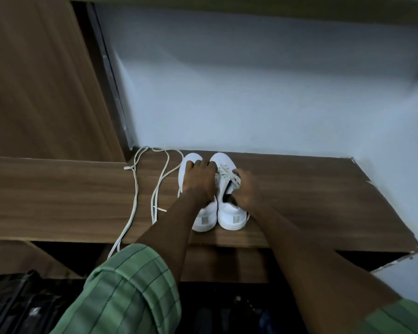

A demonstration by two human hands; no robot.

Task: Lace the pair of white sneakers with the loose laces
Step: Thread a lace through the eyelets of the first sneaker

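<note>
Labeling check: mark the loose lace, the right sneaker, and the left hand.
loose lace (133, 201): head view, on its long left strand.
right sneaker (232, 216): head view, on its heel.
left hand (199, 179): head view, on its back.

Two white sneakers — left sneaker (204, 220) and right sneaker (229, 213) — side by side on the bench, touching, toes toward the wall, grey heel tabs nearest. Right one laced across the front. Loose white lace (133, 196) trailing left of the pair — one end draped over the bench edge.

One head-worn camera looks steeply down and forward over a wooden shelf (299, 203) toward the wall (251, 92).
</note>
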